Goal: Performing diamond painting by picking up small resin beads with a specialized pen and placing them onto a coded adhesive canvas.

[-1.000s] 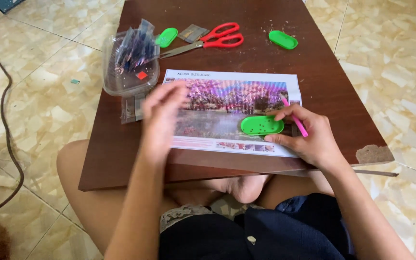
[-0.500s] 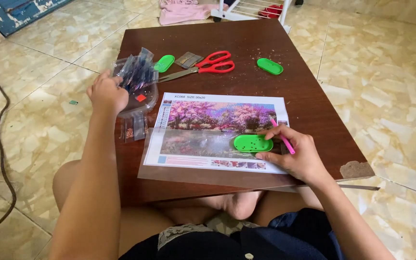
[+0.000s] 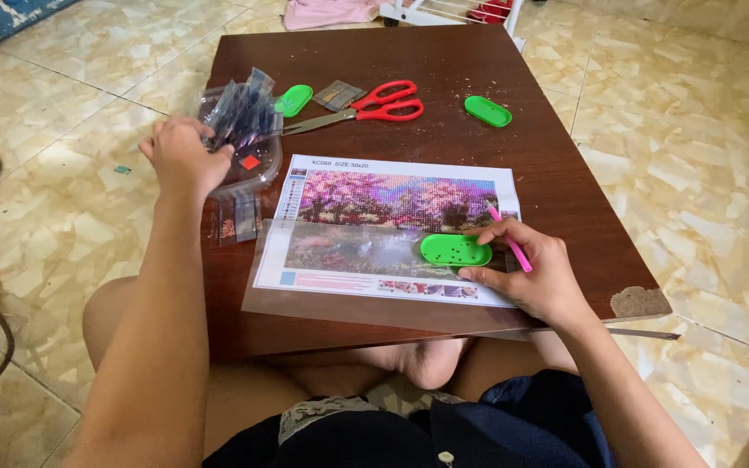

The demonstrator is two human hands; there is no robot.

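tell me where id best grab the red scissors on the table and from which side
Probably by the red handle loops of the scissors, coming from the right or above. They lie flat and closed on the brown table, loops pointing right and blades pointing left toward the clear plastic container, where the left hand is. The loops are free of other things, and the grip stays off the blades.

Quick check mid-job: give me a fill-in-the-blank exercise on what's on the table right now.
The left hand reaches into the clear plastic ____ of small bead packets.
The right hand holds a slim ____ pen beside the green oval tray.
The red-handled ____ lie at the brown wooden table's far side.

Missing words: container; pink; scissors
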